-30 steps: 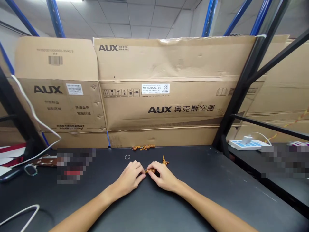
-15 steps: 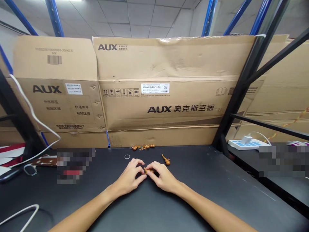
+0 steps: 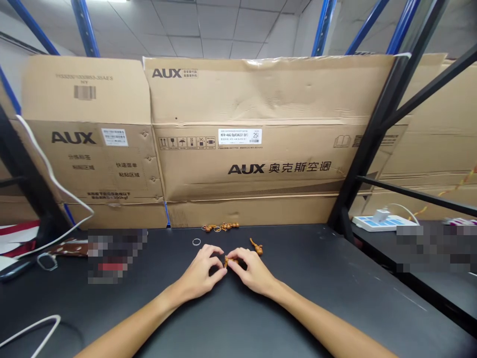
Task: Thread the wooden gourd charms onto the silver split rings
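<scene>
A small brown gourd charm (image 3: 234,260) with an orange-brown cord end lies between my two hands, mostly covered by fingers. My right hand (image 3: 250,268) pinches its body between thumb and fingertips. Bent round in a pinch, my left hand (image 3: 206,271) meets the charm's left, cord end; exactly what lies between those fingertips is hard to see. Just beyond my right hand rests another gourd charm (image 3: 258,248), its cord pointing up and left. A thin silver-coloured ring (image 3: 196,242) lies flat past my left hand.
Several more gourd charms (image 3: 229,226) with rings lie by the cardboard (image 3: 253,211) at the back of the black table (image 3: 208,323). Left are a white cable (image 3: 55,174) and a dark device (image 3: 17,268). A white power strip (image 3: 387,223) sits beyond the black frame post (image 3: 346,219).
The charm's cord end now stands more upright between my fingertips, and its body is turned slightly. Both hands stay nearly in place; the other charms and the ring have not moved.
</scene>
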`<state>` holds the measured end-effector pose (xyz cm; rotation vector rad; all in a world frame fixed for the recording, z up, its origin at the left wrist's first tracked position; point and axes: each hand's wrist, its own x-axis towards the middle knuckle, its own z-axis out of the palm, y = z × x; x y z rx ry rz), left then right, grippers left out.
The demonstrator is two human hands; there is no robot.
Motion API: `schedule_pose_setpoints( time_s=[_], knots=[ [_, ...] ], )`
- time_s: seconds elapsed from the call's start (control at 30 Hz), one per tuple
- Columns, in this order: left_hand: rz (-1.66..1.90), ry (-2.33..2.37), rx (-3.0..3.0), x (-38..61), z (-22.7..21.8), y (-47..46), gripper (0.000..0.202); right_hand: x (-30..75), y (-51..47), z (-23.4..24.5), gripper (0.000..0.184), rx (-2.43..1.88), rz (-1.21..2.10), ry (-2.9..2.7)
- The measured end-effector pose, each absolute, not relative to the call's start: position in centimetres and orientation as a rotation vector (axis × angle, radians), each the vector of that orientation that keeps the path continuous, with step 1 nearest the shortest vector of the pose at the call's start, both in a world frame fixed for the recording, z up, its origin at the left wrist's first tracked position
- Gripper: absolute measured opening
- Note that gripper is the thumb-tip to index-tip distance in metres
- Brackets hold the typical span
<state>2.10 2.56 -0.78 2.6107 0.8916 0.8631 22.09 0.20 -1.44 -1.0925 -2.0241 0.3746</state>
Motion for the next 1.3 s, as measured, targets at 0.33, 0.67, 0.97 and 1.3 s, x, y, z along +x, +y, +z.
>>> schedule_pose_setpoints(
  time_s=[0.33, 0.67, 0.97, 1.3],
  knots=[
    [0.843, 0.821, 2.613, 2.2, -0.5, 2.6, 0.016, 22.6, 1.2, -2.4, 0.012, -1.242, 0.257, -1.962],
    [0.803, 0.84, 2.694, 2.4, -0.1, 1.8, 0.015, 21.8, -0.1, -1.5, 0.009, -1.027, 0.392, -2.067],
    [0.846, 0.84, 2.64, 1.9, -0.3, 2.7, 0.013, 24.1, 2.4, -2.5, 0.011, -1.338, -0.001, -1.961],
    [0.916, 1.382, 2.781, 0.6, -1.9, 6.0, 0.018, 23.5, 1.5, -1.7, 0.016, -1.226, -0.148, -2.101]
  ],
)
